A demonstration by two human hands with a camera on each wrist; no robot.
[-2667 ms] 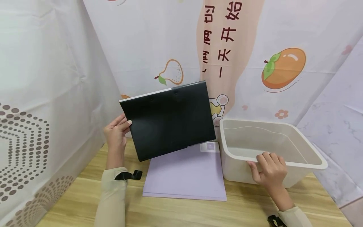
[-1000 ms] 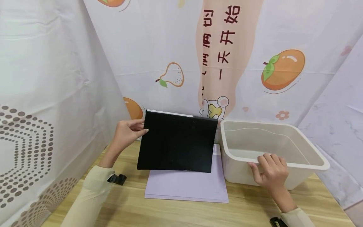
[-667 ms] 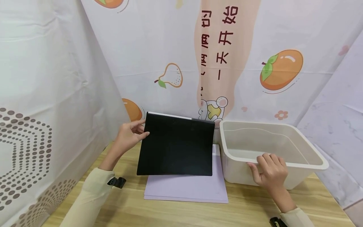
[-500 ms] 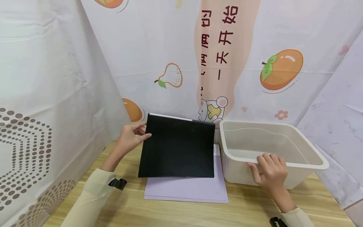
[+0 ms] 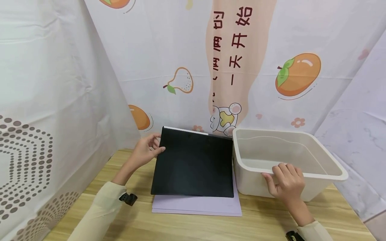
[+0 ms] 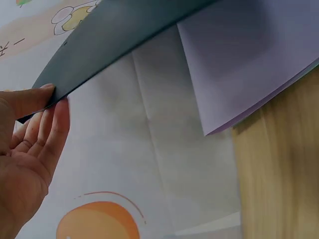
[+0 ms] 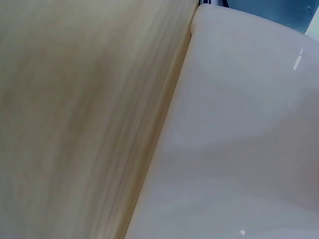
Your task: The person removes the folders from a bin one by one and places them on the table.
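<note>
My left hand (image 5: 146,150) pinches the left edge of a black folder (image 5: 194,165), thumb in front and fingers behind. The folder tilts over a stack of pale purple folders (image 5: 197,207) on the table, its back edge raised; a white strip shows along its top. In the left wrist view, the thumb and fingers of the left hand (image 6: 35,134) grip the dark folder (image 6: 114,42) near its corner, with the purple folders (image 6: 249,55) beyond. My right hand (image 5: 287,182) holds the near rim of a white plastic bin (image 5: 319,185), which fills much of the right wrist view.
The wooden table (image 5: 169,229) carries the bin at right, close beside the folder stack. A printed curtain (image 5: 144,53) hangs behind, and another white cloth (image 5: 57,83) stands at the left. The bin's inside floor (image 5: 262,163) shows bare.
The black folder, held high and slanted at first, has come down over the purple stack and then slid slightly right and nearer. My right hand has stayed on the bin rim.
</note>
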